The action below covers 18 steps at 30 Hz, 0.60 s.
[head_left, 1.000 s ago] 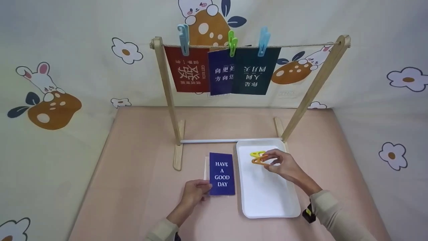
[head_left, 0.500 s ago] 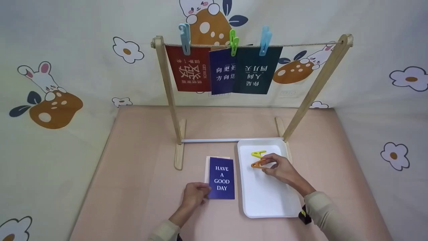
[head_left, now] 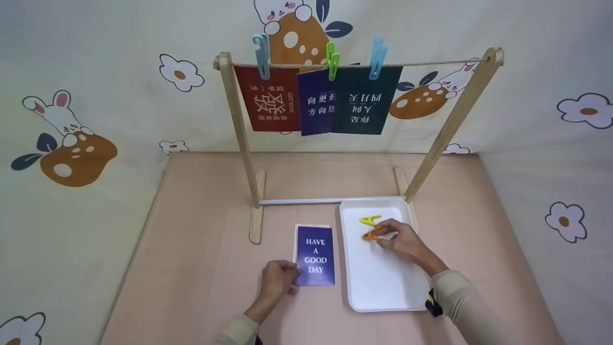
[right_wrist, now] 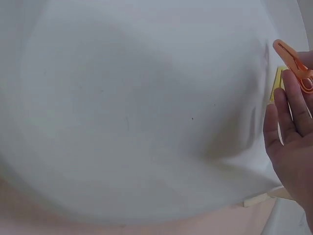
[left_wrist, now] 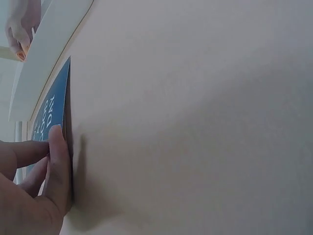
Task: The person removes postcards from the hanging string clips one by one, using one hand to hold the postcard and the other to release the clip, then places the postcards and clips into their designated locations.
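Note:
My left hand (head_left: 278,282) pinches the lower left edge of a dark blue card (head_left: 315,254) printed HAVE A GOOD DAY. Under that card a pale card (head_left: 295,235) shows along the left and top edges. In the left wrist view the thumb and fingers grip the edge of the blue card (left_wrist: 57,103) close over the table. Over the white tray (head_left: 383,282) my right hand (head_left: 404,242) holds an orange clothespin (head_left: 369,234) between thumb and fingers. A yellow clothespin (head_left: 369,220) lies in the tray just beyond it; in the right wrist view my fingers partly hide it.
Behind the tray stands a wooden rack (head_left: 443,129) with a string (head_left: 436,63) across its top. A red card (head_left: 273,108), a purple card (head_left: 313,110) and a green card (head_left: 371,105) hang there under blue and green clothespins. A white bar (head_left: 301,201) joins the rack's feet.
The blue card has shifted down over the pale card and slightly left with my left hand. My right hand's orange clothespin has come slightly nearer and turned, its handles closer together.

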Motion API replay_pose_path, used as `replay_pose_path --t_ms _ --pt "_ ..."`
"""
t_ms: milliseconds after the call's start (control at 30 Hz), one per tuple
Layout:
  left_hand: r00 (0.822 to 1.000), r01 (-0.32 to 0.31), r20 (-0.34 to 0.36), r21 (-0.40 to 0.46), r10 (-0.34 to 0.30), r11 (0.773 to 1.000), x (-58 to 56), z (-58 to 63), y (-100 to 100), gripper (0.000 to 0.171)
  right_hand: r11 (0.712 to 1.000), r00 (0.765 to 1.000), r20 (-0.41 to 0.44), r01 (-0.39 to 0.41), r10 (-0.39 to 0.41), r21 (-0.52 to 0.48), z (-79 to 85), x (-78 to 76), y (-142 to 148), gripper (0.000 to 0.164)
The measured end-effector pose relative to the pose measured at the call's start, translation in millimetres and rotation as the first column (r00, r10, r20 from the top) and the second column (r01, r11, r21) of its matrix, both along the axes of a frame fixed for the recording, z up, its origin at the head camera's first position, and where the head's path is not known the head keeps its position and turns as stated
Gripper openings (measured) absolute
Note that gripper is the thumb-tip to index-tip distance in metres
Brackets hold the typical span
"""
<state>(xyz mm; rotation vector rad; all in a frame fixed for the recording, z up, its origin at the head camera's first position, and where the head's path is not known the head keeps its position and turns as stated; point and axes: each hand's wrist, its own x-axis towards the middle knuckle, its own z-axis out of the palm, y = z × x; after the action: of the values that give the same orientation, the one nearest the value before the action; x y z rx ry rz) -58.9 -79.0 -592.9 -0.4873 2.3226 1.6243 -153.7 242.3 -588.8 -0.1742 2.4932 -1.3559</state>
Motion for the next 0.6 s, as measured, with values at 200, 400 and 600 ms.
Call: replay_pose_path --t_ms 200,400,600 --pt "1.0 0.011 -0.001 -0.012 -0.011 1.0 -1.3 3.0 -1.6 0.011 0.992 0.997 -0.068 -0.031 0.039 0.12 0.6 -1.9 1.1 0.032" --pt "1.0 0.009 -0.004 -0.032 -0.01 0.999 -2.0 4.6 -2.8 0.007 0.946 0.975 -0.202 -0.024 0.094 0.324 3.8 -3.8 -0.8 0.034" --pt "1.0 -0.002 0.002 -0.022 0.002 1.0 -1.7 5.6 -4.0 0.011 0.885 0.899 -0.394 0.017 0.19 0.465 -0.6 -3.5 1.3 0.037"
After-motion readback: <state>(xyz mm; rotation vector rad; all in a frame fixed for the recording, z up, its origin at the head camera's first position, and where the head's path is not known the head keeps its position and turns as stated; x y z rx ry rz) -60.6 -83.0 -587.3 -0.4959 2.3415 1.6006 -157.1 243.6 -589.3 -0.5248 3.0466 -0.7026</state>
